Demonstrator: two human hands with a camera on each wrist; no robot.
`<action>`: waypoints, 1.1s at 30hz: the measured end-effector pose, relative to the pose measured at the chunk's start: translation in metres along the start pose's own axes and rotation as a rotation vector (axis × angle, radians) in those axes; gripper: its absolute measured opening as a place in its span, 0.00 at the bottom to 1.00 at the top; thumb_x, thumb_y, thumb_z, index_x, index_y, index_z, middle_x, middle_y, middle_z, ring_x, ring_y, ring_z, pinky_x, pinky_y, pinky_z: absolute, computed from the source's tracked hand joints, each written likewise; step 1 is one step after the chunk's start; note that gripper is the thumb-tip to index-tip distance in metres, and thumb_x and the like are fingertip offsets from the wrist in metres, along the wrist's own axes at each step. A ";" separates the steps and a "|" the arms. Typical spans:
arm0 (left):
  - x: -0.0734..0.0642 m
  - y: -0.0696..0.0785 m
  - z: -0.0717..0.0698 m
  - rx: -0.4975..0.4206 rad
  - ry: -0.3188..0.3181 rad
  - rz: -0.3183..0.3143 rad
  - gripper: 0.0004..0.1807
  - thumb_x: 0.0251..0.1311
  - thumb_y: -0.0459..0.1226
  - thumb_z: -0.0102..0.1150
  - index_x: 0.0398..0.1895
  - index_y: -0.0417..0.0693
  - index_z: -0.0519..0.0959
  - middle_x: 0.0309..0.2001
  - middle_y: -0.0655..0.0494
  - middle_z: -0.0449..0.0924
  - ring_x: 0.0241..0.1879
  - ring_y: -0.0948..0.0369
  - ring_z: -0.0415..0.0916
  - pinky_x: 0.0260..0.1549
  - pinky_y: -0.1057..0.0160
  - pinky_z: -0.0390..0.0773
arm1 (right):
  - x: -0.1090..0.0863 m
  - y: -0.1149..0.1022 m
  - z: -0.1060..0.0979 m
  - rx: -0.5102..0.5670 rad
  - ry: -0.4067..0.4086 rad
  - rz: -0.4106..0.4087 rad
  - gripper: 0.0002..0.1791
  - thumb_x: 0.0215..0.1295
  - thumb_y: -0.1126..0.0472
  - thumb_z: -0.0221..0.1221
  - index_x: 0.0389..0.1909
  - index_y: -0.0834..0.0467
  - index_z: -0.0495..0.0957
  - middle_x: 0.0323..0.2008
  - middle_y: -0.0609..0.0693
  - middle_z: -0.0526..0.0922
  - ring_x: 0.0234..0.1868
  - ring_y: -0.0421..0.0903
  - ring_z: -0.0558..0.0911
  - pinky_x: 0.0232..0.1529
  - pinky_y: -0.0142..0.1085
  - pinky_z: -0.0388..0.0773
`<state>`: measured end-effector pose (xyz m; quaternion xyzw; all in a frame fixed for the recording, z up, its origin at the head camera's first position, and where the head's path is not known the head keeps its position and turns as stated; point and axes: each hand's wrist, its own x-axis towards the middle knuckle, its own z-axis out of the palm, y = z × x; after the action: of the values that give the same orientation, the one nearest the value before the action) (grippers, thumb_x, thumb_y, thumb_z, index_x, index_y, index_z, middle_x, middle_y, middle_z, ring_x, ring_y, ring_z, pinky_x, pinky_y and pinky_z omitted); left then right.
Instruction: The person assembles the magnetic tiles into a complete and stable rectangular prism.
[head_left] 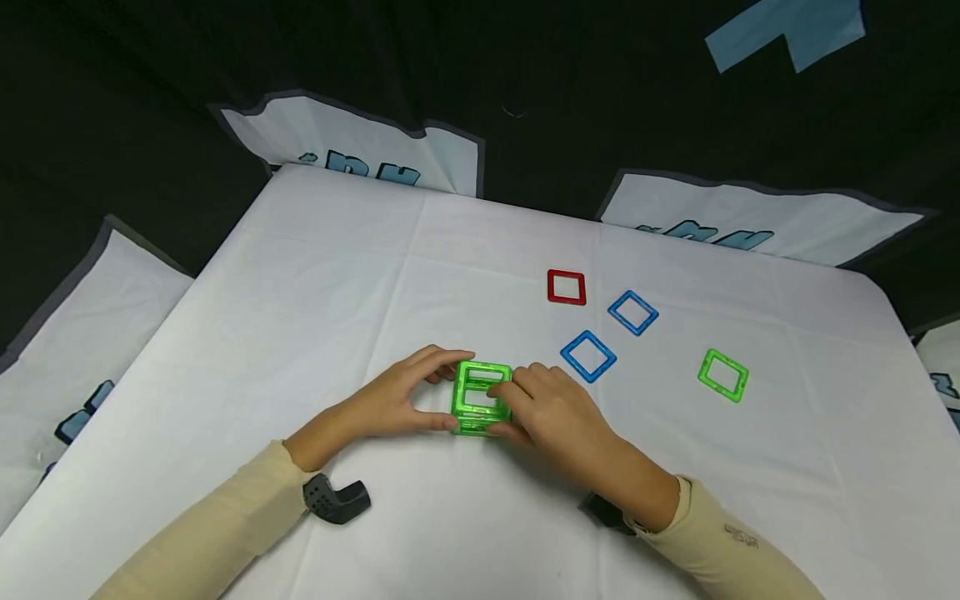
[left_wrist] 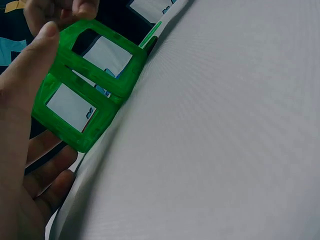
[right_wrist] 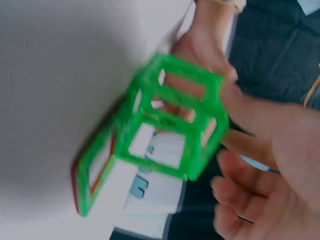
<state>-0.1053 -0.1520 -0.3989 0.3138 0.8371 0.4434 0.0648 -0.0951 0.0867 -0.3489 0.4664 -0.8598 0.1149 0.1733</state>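
Note:
Both hands hold a small green cube of magnetic tile frames [head_left: 483, 411] above the white table. My left hand [head_left: 397, 398] grips its left side, with the thumb [left_wrist: 45, 42] on the near edge and the index finger reaching over the far corner. From the right, my right hand [head_left: 558, 417] pinches the cube, one finger bent over its top opening and the thumb low at the near side. The right wrist view, slightly blurred, shows the hollow cube [right_wrist: 167, 120] with a red-edged green frame [right_wrist: 85, 192] slanting away beside it.
Loose square tiles lie flat beyond the right hand: a red tile [head_left: 566, 302], a blue tile [head_left: 623, 323], a nearer blue tile [head_left: 576, 367] and a green tile [head_left: 718, 389] farther right. The white table [head_left: 300, 275] ends at a black curtain [head_left: 525, 100].

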 end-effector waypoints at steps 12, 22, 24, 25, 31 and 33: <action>0.002 0.002 0.000 0.053 -0.002 0.015 0.41 0.46 0.46 0.68 0.64 0.50 0.61 0.54 0.59 0.67 0.51 0.64 0.69 0.52 0.61 0.72 | 0.001 0.011 -0.006 0.039 -0.150 0.006 0.17 0.51 0.47 0.64 0.36 0.54 0.80 0.28 0.45 0.79 0.30 0.41 0.77 0.30 0.32 0.72; 0.003 -0.001 0.002 0.061 -0.001 0.021 0.42 0.44 0.46 0.69 0.64 0.49 0.62 0.53 0.59 0.68 0.51 0.64 0.69 0.51 0.61 0.72 | 0.000 0.037 -0.020 0.098 -0.156 0.128 0.24 0.53 0.46 0.62 0.47 0.55 0.76 0.30 0.47 0.82 0.30 0.41 0.78 0.33 0.36 0.76; 0.002 -0.002 0.003 0.066 0.005 0.027 0.42 0.44 0.46 0.70 0.63 0.48 0.62 0.52 0.59 0.68 0.50 0.63 0.69 0.51 0.62 0.73 | 0.000 0.050 -0.022 0.104 -0.173 0.219 0.25 0.53 0.47 0.63 0.49 0.56 0.76 0.32 0.49 0.82 0.32 0.43 0.79 0.34 0.38 0.77; 0.002 -0.002 0.003 0.067 0.009 0.031 0.42 0.44 0.46 0.70 0.63 0.48 0.62 0.52 0.59 0.68 0.50 0.64 0.70 0.50 0.62 0.73 | 0.000 0.056 -0.022 0.105 -0.187 0.267 0.25 0.53 0.47 0.63 0.49 0.57 0.76 0.33 0.50 0.82 0.34 0.45 0.80 0.36 0.39 0.78; 0.001 -0.002 0.004 0.061 0.024 0.047 0.41 0.43 0.44 0.70 0.63 0.47 0.63 0.52 0.59 0.69 0.50 0.64 0.70 0.50 0.63 0.73 | -0.004 0.082 -0.020 0.056 -0.395 0.520 0.33 0.51 0.45 0.64 0.55 0.59 0.72 0.46 0.59 0.78 0.46 0.54 0.78 0.41 0.47 0.78; 0.001 -0.003 0.004 0.061 0.029 0.051 0.41 0.43 0.44 0.70 0.62 0.47 0.64 0.51 0.59 0.69 0.49 0.64 0.70 0.50 0.63 0.73 | -0.004 0.087 -0.017 0.031 -0.487 0.587 0.37 0.49 0.44 0.65 0.57 0.60 0.70 0.49 0.61 0.76 0.49 0.56 0.76 0.41 0.50 0.78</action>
<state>-0.1059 -0.1499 -0.4034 0.3305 0.8427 0.4237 0.0318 -0.1630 0.1429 -0.3384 0.2164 -0.9710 0.0586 -0.0834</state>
